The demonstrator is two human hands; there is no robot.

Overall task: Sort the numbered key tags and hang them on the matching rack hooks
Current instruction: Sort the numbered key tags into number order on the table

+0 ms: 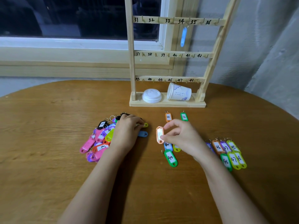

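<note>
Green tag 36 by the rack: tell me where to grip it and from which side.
Pinch green tag 36 across its two long edges, coming down from above. It lies flat, ring end toward the rack, with bare table on both sides; orange tag 34 lies apart on its left.

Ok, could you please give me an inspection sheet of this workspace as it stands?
Surface: round wooden table.
Job's things: wooden rack numbered 31 to 48; one blue tag hangs near 34; unsorted pile at left; orange 34 tag and green 36 tag before the rack; green 40 tag centre; 46 to 48 group at right.
Clutter: paper cup on its side and stacked lids on the rack base.
Grippers: left hand rests on the pile, fingertips at a yellow tag, grip unclear; right hand pinches an orange tag.
Cables: nothing seen.
Surroundings: dark window, grey wall.
</note>
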